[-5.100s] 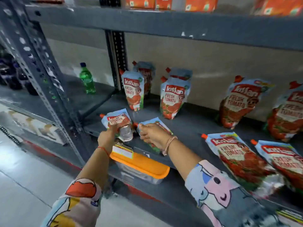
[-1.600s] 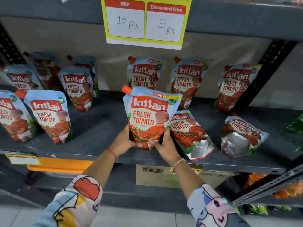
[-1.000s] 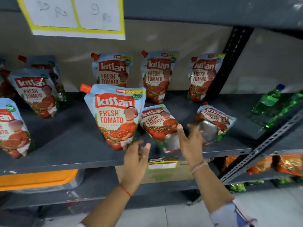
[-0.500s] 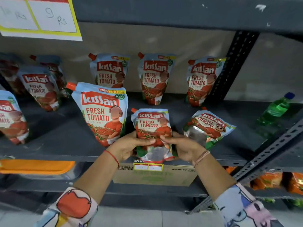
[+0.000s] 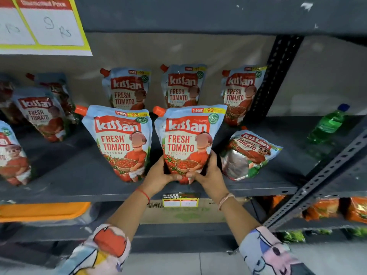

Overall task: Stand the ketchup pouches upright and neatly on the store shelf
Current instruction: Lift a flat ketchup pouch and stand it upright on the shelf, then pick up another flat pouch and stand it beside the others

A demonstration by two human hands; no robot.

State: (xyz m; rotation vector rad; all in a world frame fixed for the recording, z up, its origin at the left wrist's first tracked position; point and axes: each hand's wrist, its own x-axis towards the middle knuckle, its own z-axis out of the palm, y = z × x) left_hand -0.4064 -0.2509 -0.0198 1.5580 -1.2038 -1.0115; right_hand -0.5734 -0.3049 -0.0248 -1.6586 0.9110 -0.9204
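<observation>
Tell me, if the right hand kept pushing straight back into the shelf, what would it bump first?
The right hand already grips the front pouch. Straight behind that, probably the back-row pouch against the wall, though depth is hard to judge.

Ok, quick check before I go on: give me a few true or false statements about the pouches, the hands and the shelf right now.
1. Both hands grip the bottom of one upright pouch. True: the left hand and right hand clasp its base.
2. The pouch to the right of the held one stands upright. False: that pouch lies tilted back, its silver base facing out.
3. Three pouches stand against the back wall behind the held one. True: left, middle, right.
4. The green bottle is on the left of the shelf. False: the green bottle is on the right, beyond the upright post.
</observation>
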